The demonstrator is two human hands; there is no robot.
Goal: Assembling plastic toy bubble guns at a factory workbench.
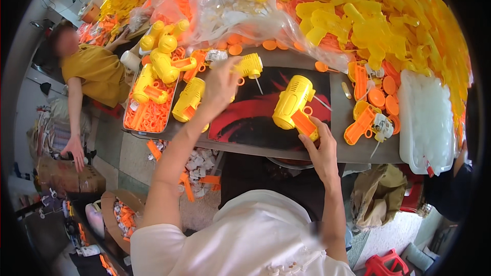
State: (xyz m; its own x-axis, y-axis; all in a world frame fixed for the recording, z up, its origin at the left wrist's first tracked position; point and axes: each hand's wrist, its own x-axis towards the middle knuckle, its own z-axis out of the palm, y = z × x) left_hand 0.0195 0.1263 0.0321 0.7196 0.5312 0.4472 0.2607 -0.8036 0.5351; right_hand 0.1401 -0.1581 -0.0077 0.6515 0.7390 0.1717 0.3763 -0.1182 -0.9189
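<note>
My right hand (pixel 323 149) is closed round the orange handle of a yellow toy gun (pixel 295 101), which is tilted over the dark mat (pixel 255 133). A thin white rod sticks out beside its body. Farther off and to the left, my left hand (pixel 221 88) grips another yellow toy gun (pixel 250 65) at its rear, and its fingers partly hide it. A thin white rod hangs from this one too. Just left of my left wrist lies a third toy gun (pixel 189 99), partly covered by the forearm.
A tray (pixel 173 107) of orange parts with toy guns on top stands at the left. At the right are orange discs (pixel 377 97), an orange-handled half shell (pixel 359 125) and a translucent bin (pixel 422 158). Yellow shells (pixel 368 25) pile up behind. A person (pixel 94 76) sits at the far left.
</note>
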